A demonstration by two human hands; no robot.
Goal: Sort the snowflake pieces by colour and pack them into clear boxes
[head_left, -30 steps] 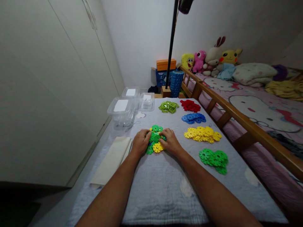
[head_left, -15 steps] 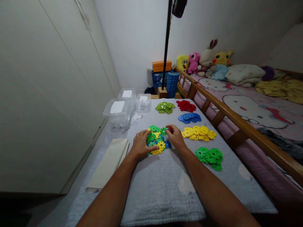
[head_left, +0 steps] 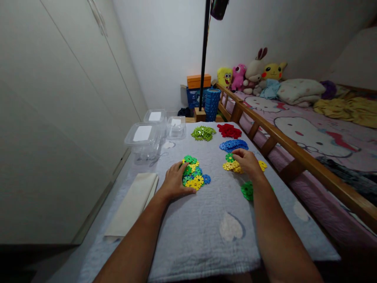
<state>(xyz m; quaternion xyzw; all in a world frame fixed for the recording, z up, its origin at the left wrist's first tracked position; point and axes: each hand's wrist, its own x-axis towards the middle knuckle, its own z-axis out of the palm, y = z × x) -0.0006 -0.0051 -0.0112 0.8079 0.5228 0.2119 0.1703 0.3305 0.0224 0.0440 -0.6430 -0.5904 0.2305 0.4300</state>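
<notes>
Quilt: tubs lidded; left hand flat on pile; right hand pinches green disc.

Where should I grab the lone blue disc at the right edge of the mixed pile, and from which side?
Pinch the blue disc by its scalloped rim, probably best from above and from the right. It seems to lie flat on the quilt, with its right half clear of the mixed pile. The left hand covers the pile's left side, so that approach is blocked.

Left hand flat against mixed pile; right hand pinches green disc over yellow pile.
</notes>
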